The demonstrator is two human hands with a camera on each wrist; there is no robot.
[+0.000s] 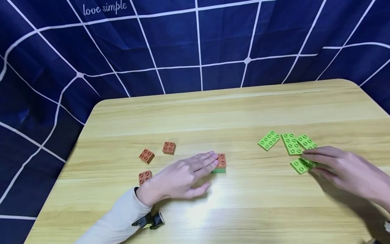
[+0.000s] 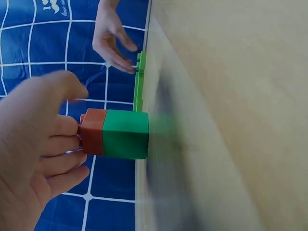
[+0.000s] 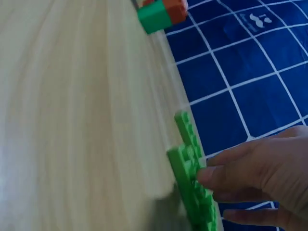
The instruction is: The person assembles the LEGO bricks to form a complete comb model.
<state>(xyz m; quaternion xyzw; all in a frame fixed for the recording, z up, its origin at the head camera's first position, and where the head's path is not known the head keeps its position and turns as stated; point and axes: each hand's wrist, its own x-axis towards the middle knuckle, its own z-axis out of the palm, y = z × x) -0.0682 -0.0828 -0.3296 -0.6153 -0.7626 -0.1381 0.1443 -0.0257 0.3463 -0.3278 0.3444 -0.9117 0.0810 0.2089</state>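
Note:
An orange-brown brick (image 1: 222, 160) sits on top of a green block (image 1: 219, 170) at the middle of the table. My left hand (image 1: 184, 178) lies over this stack from the left, its extended fingers resting on the studs of the upper brick, the thumb held apart. In the left wrist view the green block (image 2: 126, 134) is taller than the orange-brown one. To the right, my right hand (image 1: 344, 171) reaches over a flat light green brick (image 1: 298, 166), fingertips right at its studs and partly hiding it. A gap shows between thumb and fingers of the right hand (image 2: 111, 41) in the left wrist view.
Flat light green bricks (image 1: 269, 140) lie beyond the right hand, two of them close together. On the left are three small orange-brown bricks (image 1: 169, 148), one beside the left wrist. Behind the wooden table (image 1: 182, 115) hangs a dark blue cloth (image 1: 225, 40) with white lines.

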